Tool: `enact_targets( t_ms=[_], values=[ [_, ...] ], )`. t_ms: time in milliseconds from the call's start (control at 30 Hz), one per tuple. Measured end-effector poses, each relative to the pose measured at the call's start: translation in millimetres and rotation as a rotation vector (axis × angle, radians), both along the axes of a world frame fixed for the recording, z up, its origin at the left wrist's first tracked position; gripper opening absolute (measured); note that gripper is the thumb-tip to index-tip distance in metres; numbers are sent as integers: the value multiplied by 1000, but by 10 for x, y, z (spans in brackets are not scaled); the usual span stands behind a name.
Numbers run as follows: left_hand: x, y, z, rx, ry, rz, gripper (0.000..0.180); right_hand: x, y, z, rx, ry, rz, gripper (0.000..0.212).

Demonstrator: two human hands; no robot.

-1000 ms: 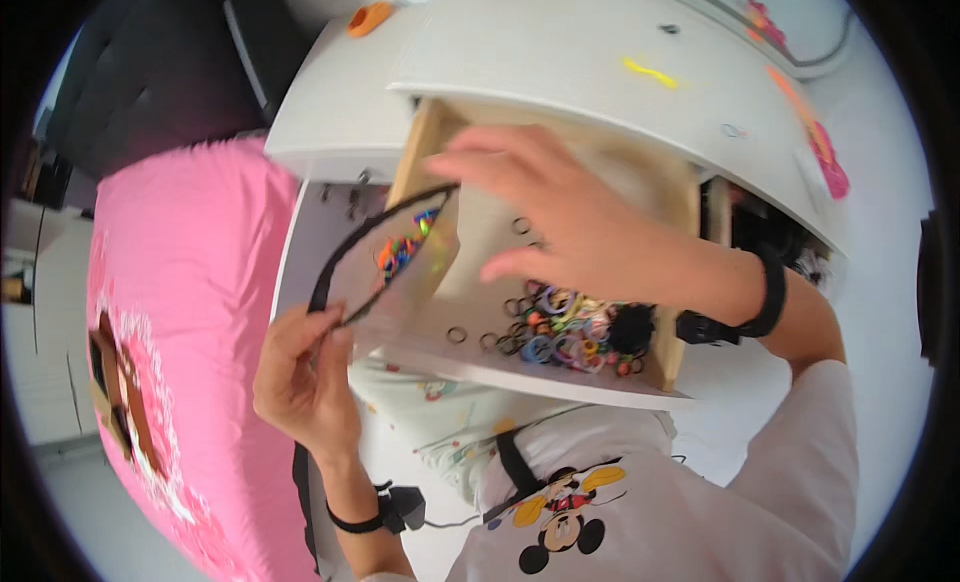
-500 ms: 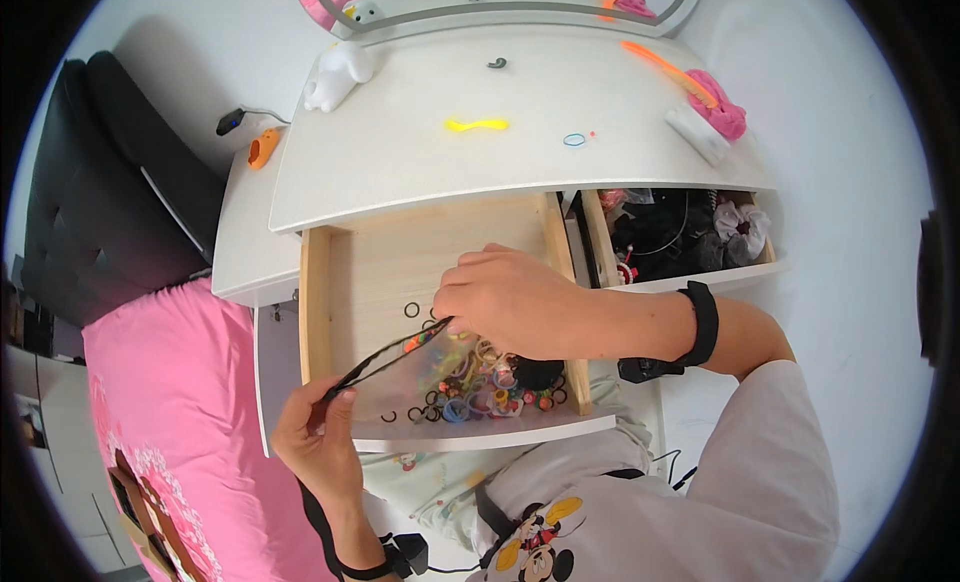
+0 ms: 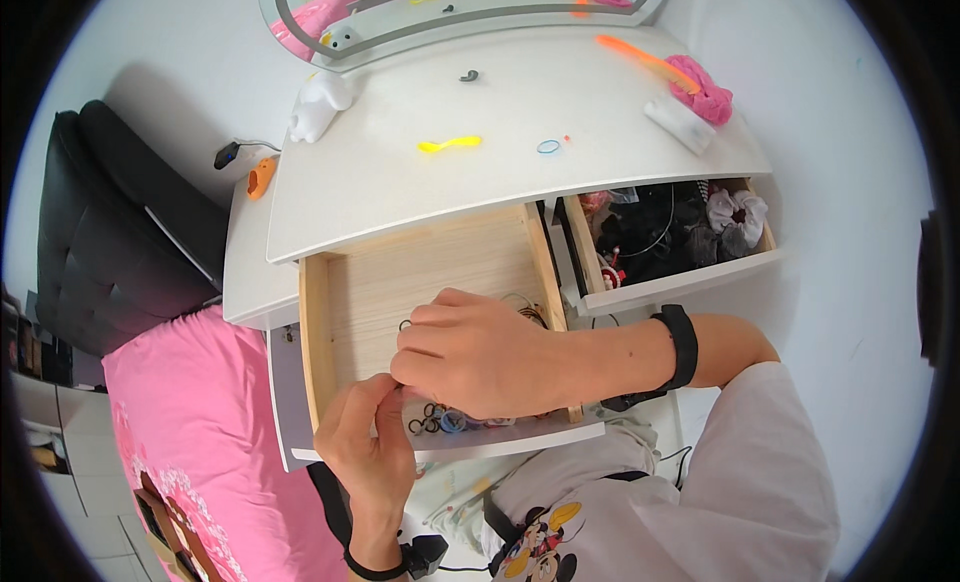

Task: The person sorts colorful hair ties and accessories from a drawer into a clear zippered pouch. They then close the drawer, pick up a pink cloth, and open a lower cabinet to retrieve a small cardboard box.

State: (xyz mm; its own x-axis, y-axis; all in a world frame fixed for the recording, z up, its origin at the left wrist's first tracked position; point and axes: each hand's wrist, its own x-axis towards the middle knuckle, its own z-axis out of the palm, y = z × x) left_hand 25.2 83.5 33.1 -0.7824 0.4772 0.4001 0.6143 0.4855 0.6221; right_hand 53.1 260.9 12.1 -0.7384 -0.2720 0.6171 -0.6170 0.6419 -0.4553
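Your left hand (image 3: 366,434), thumb and forefinger close together, meets your right hand (image 3: 475,352), back upward, fingers curled, any hold hidden; hair ties (image 3: 454,421), in the open drawer (image 3: 420,262) below, spread left-to-right along its front.

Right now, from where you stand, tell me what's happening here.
A person's left hand and right hand meet above an open drawer, fingertips close together; whatever is between them is too hidden to tell. Hair ties lie near the drawer's front, partly covered from view. To the right, a second drawer stands open with a pale scrunchie in it.
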Motion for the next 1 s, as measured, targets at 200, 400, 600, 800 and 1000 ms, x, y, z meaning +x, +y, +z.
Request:
enact_targets(
  t_ms=[200, 400, 600, 800, 1000],
  values=[
    [12, 7, 45, 56, 91, 23, 9, 18, 65, 11, 62, 118, -54, 17],
    [-199, -361, 120, 338, 1, 205, 2, 110, 421, -76, 139, 12, -110, 16],
    [-517, -264, -87, 316, -357, 126, 3, 322, 622, -167, 200, -214, -151, 19],
    [-1046, -420, -602, 86, -852, 234, 6, 997, 1278, -236, 104, -472, -350, 34],
    [-822, -685, -719, -81, -475, 212, 16, 1651, 1567, -573, 105, -577, -683, 33]
  ],
)
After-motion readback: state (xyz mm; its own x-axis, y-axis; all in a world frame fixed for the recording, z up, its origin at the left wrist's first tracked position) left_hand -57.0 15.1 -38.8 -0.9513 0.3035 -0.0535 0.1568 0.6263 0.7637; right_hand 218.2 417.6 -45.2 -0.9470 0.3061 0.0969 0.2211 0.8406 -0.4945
